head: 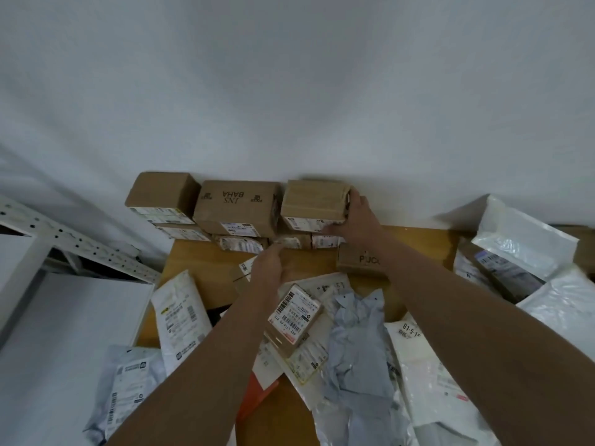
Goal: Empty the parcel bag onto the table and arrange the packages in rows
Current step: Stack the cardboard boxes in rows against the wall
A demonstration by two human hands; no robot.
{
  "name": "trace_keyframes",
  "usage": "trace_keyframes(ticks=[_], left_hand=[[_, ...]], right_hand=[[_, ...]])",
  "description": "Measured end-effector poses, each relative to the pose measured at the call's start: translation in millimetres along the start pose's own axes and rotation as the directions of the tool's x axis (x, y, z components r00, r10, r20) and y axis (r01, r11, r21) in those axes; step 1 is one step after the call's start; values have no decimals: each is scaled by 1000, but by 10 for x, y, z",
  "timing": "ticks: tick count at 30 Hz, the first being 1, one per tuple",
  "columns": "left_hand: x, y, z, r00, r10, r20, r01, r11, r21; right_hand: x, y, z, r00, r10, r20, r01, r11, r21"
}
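right hand (359,217) grips taped box (314,196) on far row, at wall | left hand (269,267) curled, contents unclear | mailers (180,313) scattered on near tabletop (199,255)

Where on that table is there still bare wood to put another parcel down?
Bare table shows between the stacked boxes at the wall and the white mailer; a strip lies right of the PUCO box. Nearer the person, parcels overlap.
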State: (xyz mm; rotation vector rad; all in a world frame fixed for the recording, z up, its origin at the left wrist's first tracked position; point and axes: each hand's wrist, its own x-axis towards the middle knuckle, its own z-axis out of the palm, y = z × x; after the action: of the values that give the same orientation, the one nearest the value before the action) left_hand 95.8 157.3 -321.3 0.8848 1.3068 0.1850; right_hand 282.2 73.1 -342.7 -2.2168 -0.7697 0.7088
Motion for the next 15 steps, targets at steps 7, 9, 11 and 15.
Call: trace_keyframes(ticks=[7,9,11,15], left_hand=[[91,142,106,985,15,174,-2,997,-75],[114,166,138,982,29,188,-12,996,-92],[133,168,154,977,50,206,-31,995,-97],[129,171,203,973,94,212,-74,992,-99]], right_hand=[[166,-5,176,999,43,8,-42,998,-44],[171,1,196,999,43,-15,-44,998,-45],[125,21,239,999,35,-42,-38,997,-70],[55,36,356,998,27,-62,-34,993,-109]])
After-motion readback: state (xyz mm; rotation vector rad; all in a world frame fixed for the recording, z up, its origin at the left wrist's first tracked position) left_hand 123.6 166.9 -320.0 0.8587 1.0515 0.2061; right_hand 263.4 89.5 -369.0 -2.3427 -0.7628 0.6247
